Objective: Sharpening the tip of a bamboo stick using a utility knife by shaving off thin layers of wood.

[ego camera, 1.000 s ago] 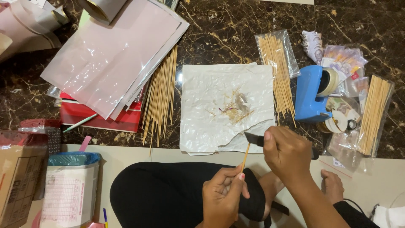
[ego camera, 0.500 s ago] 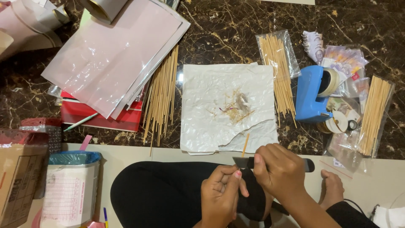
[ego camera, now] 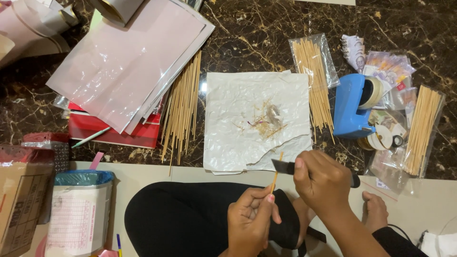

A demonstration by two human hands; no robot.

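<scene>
Nearest the camera, the left hand [ego camera: 250, 223] pinches a thin pale wooden stick [ego camera: 276, 173] by its lower end, holding it nearly upright over the lap in black cloth. The right hand [ego camera: 323, 183] is clenched around a dark-handled knife [ego camera: 285, 166], blade pointing left and touching the stick just below its top end. Judging from that, 1 stick is being shaved or trimmed at the tip, and the cut is not finished.

Just beyond lies a crumpled white paper sheet [ego camera: 238, 123] on the dark marble floor [ego camera: 247, 28], with a small heap of pale shavings [ego camera: 266, 119] at its middle, so some trimming looks done already.

Left of the sheet lies a loose bundle of long wooden sticks [ego camera: 183, 107]; right of it a clear bag of shorter sticks [ego camera: 316, 76]. Which pile is finished, cannot tell.

Further right stands a blue tape dispenser [ego camera: 350, 104], then another bagged stick bundle [ego camera: 423, 126]. Far left: pink plastic-covered sheets [ego camera: 124, 62] stacked over a red folder [ego camera: 114, 133].
</scene>
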